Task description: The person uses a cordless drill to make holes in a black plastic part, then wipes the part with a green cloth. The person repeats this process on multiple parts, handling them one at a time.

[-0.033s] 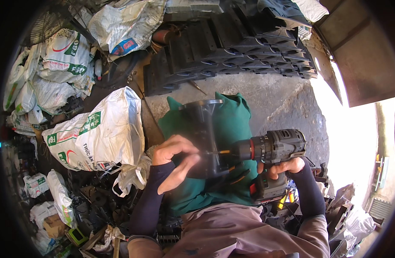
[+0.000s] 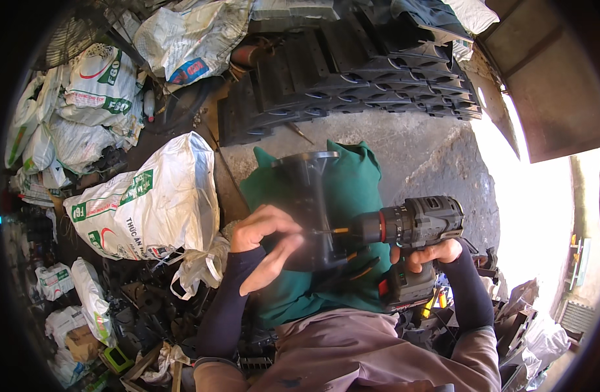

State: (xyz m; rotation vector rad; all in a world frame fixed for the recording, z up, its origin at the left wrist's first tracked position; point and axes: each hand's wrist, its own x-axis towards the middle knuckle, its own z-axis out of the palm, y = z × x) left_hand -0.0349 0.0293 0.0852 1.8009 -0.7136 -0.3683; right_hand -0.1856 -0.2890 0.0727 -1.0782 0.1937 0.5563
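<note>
A dark, curved black plastic part (image 2: 310, 196) with a flanged rim lies across the green cloth (image 2: 362, 170) over my lap. My left hand (image 2: 266, 225) grips its left side, thumb and fingers curled in toward the bit; the fingertips are slightly blurred. In my right hand (image 2: 437, 252) is a black cordless drill (image 2: 430, 221) with a red ring, held level and pointing left. Its slim bit (image 2: 339, 230), partly gold-coloured, reaches over the part toward my left fingertips. Whether a screw sits at the bit's tip cannot be made out.
Stacked black plastic panels (image 2: 352, 78) stand beyond my lap on the concrete floor (image 2: 437, 150). White woven sacks (image 2: 150, 202) lie at the left. Loose black parts (image 2: 150, 307) are heaped at the lower left, and a screwdriver-like tool (image 2: 301, 133) lies near the panels.
</note>
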